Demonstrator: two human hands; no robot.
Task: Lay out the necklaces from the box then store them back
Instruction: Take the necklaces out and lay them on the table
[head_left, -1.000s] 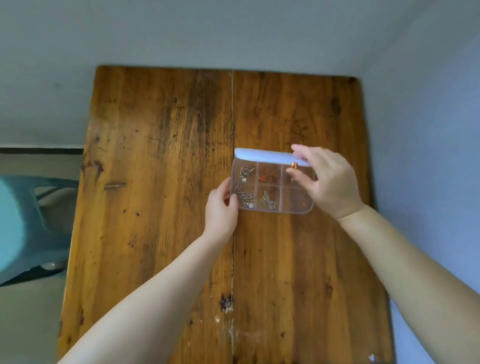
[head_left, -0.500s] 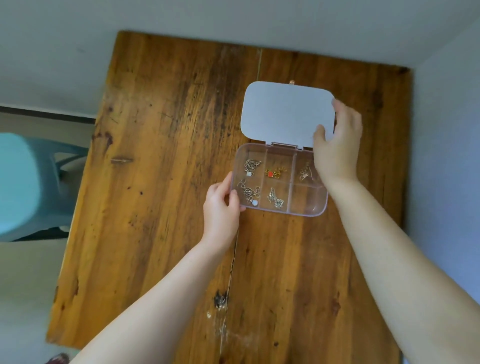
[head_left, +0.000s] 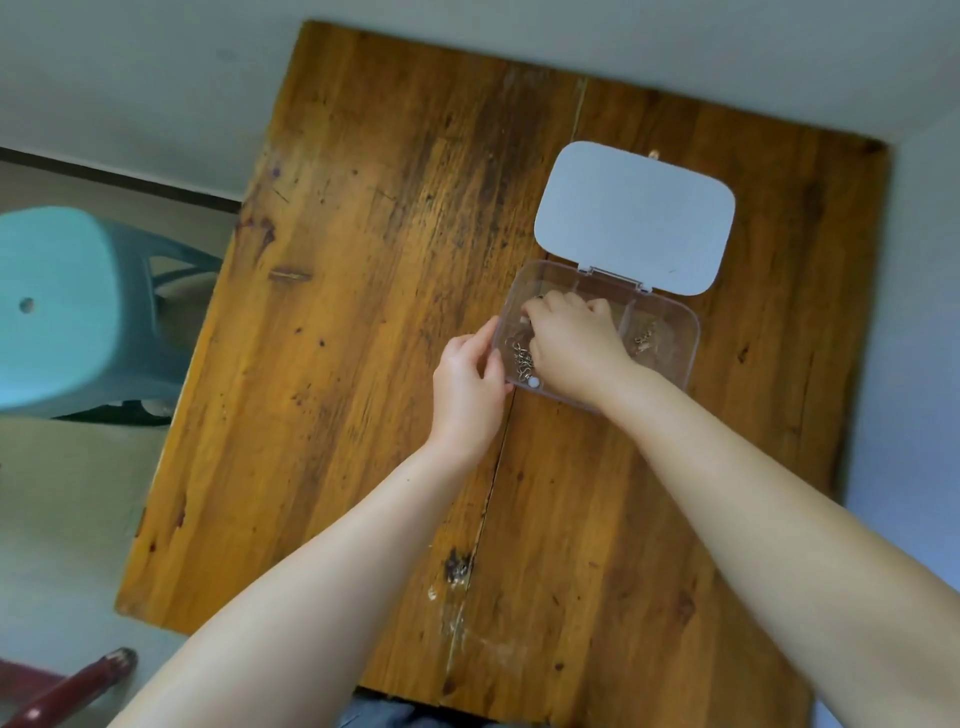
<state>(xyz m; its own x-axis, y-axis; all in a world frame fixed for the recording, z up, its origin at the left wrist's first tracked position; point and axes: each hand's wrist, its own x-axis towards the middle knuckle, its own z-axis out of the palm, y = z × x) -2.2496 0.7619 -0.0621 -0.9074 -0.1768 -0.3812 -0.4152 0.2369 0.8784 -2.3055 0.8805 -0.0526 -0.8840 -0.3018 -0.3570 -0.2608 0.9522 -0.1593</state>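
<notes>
Box (head_left: 670, 358) sits right of centre in the frame, on the tabletop (head_left: 363, 312), lid (head_left: 634, 218) flipped fully back and lying flat above it. So opening is done. Nothing else is.

Your left hand (head_left: 467, 384) pinches the box's left wall, thumb and fingers closed on the rim, steadying it. Your right hand (head_left: 571, 338) is down inside the box, fingers curled into the upper-left and middle compartments. It looks like you're going for a necklace there, but the fingertips are hidden by the back of the hand, so I cannot tell whether anything is actually gripped yet.

Necklaces visible: a silver tangle (head_left: 523, 361) in the lower-left compartment, just beside your right hand, with a small white bead near the front wall. A thin gold one (head_left: 645, 339) in the upper-right compartment. Whatever lies in the middle compartments is covered by your hand. Lower-right compartment looks empty, though the plastic glare makes that unsure.

No necklace lies on the tabletop anywhere in frame. So laying out has not produced a single piece yet; judge this as the very start of that phase, first pick in progress.

Left to do: lift each necklace out, spread them on the wood, then put all of them back in the compartments and close the lid. Nearly the whole task remains.

Plenty of bare wood left of the box for laying out. Teal stool (head_left: 62, 306) at left edge, off the tabletop, irrelevant.
</notes>
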